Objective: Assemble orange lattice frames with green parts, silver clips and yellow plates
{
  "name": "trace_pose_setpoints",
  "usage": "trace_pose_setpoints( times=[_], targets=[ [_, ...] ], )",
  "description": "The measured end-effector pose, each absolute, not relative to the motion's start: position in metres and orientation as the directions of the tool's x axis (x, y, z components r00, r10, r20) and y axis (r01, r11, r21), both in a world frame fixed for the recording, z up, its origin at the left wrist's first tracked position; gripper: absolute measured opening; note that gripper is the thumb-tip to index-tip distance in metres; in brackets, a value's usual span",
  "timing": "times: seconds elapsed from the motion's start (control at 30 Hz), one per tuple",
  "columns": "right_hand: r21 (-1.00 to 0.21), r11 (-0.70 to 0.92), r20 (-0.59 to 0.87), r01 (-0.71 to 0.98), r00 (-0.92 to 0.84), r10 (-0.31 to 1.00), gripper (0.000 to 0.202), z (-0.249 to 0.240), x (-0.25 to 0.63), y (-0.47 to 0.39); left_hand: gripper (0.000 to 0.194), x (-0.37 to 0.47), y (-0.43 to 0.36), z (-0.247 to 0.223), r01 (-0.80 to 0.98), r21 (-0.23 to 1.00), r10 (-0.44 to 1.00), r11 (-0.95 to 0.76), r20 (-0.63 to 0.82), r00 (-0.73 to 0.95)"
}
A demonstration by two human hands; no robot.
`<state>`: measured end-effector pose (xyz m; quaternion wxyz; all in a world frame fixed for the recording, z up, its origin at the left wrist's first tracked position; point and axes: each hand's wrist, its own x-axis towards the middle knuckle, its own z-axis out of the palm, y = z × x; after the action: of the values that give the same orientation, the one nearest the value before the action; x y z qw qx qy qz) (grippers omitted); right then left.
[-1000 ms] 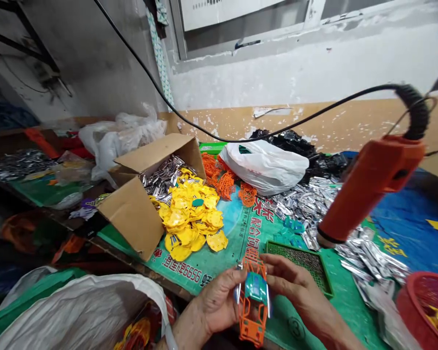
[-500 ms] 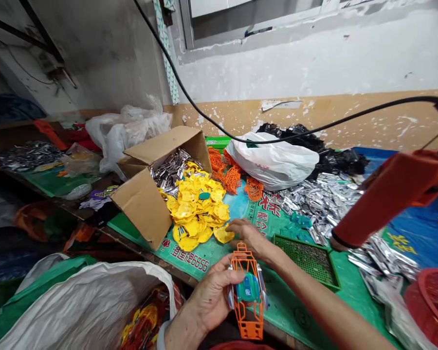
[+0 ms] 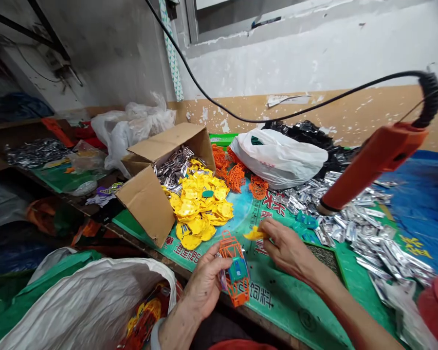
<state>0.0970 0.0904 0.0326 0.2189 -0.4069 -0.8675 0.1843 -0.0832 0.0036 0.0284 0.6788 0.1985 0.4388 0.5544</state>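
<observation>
A green-covered table [image 3: 288, 297] crossed the frame. Left of centre lay yellow pieces [image 3: 195, 216] and an open cardboard box [image 3: 148, 204]; above centre, orange frames [image 3: 235, 178] and a white bag [image 3: 282, 163]; at right, silvery strips [image 3: 354, 231] and a green tray [image 3: 340, 266].

Dim left side, stretched edges

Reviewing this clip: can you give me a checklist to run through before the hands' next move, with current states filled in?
1. Orange frame gripped by the left hand: ok.
2. Teal piece on the frame's middle part: ok.
3. Teal piece fastened to the frame: cannot tell; no fixing is visible.
4. Right hand free: not ok; it holds a yellow piece.
5. Just one yellow piece in that hand: cannot tell; the fingers partly hide it.
6. Orange-red tool clear of both hands: ok.
</observation>
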Motion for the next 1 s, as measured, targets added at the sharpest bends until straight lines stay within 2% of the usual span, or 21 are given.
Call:
trace_pose_setpoints(
  times=[0.17,0.27,0.37,0.5,0.63,0.7,0.77,0.87,0.93,1.0],
  targets=[
    [-0.528,0.599,0.119,0.602,-0.646,0.754,0.022,0.064,0.121,0.051,0.046,-0.061,0.005,0.036,-0.188,0.961,0.979,0.204,-0.203,0.024],
    [-0.549,0.590,0.184,0.592,-0.603,0.776,0.024,0.064,0.118,0.041,0.050,-0.045,0.005,0.040,-0.026,0.990,0.989,0.142,-0.141,0.050],
    [-0.638,0.552,0.281,0.537,-0.505,0.816,0.032,0.050,0.115,0.036,0.050,-0.036,0.005,0.040,0.064,0.994,0.995,0.090,-0.093,0.047],
    [-0.742,0.491,0.341,0.456,-0.374,0.862,0.059,0.028,0.115,0.026,0.038,-0.031,0.005,0.035,0.120,0.993,0.995,0.013,-0.024,0.094],
    [-0.884,0.309,0.161,0.350,-0.393,0.905,0.071,0.027,0.123,0.019,0.038,-0.029,0.005,0.027,0.164,0.984,0.994,-0.067,0.051,0.099],
    [-0.950,0.176,0.065,0.259,-0.388,0.919,0.066,0.030,0.128,0.020,0.042,-0.028,0.005,0.023,0.243,0.961,0.986,-0.131,0.100,0.133],
    [-0.991,0.055,0.012,0.121,-0.332,0.943,0.053,0.032,0.131,0.023,0.048,-0.028,0.005,0.019,0.335,0.916,0.967,-0.222,0.163,0.196],
    [-0.985,-0.103,-0.067,-0.136,-0.249,0.966,0.043,0.025,0.132,0.027,0.056,-0.029,0.006,0.015,0.449,0.797,0.907,-0.404,0.286,0.309],
    [-0.949,-0.146,-0.090,-0.280,-0.202,0.975,0.045,0.016,0.132,0.027,0.060,-0.029,0.007,0.013,0.515,0.693,0.860,-0.504,0.346,0.376],
    [-0.918,-0.123,-0.079,-0.378,-0.129,0.989,0.056,0.007,0.131,0.025,0.062,-0.027,0.007,0.013,0.577,0.581,0.819,-0.573,0.382,0.428]
  ],
)
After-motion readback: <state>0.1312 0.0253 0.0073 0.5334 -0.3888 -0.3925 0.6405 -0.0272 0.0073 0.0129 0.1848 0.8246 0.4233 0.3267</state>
